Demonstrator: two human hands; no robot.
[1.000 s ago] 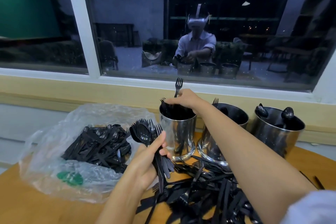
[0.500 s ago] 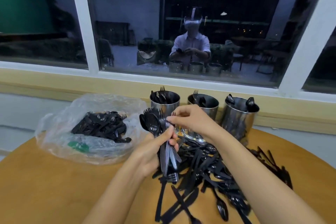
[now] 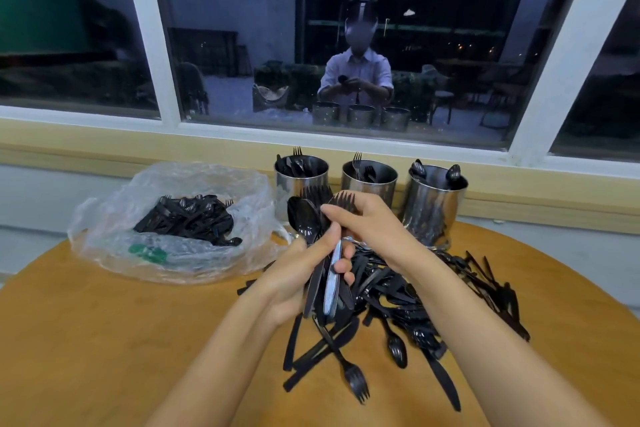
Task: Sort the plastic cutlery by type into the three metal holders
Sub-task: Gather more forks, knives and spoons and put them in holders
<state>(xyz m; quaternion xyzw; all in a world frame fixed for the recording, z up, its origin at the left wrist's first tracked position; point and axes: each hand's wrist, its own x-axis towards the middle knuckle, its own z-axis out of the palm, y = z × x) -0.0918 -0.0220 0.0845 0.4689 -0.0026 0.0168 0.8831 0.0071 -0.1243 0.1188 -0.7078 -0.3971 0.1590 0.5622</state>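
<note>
Here, in the head view, the left hand [image 3: 294,282] is gripping a bundle [image 3: 306,222] of black cutlery upright by the handles, with spoon bowls and fork tines fanning out at the top. The right hand [image 3: 377,229] is curling over that fan, its fingers pinching a fork [image 3: 343,199] just below the tines. The loose pile [image 3: 415,295] is lying on the table [image 3: 104,340] under both wrists, in front of three holders. The left holder [image 3: 298,185] is showing a fork head, the middle holder [image 3: 370,189] forks, and the right holder [image 3: 433,211] spoons. More cutlery is sitting in the bag [image 3: 114,218] to the left.

These pieces are likely weighing almost nothing, flexing a little and sliding glossily against each other, and the thin tines are probably risking a snap if bent. Taking the fork at its neck and drawing it straight up is looking best, with the left grip staying firm enough that neighbours are not riding up with it.
</note>
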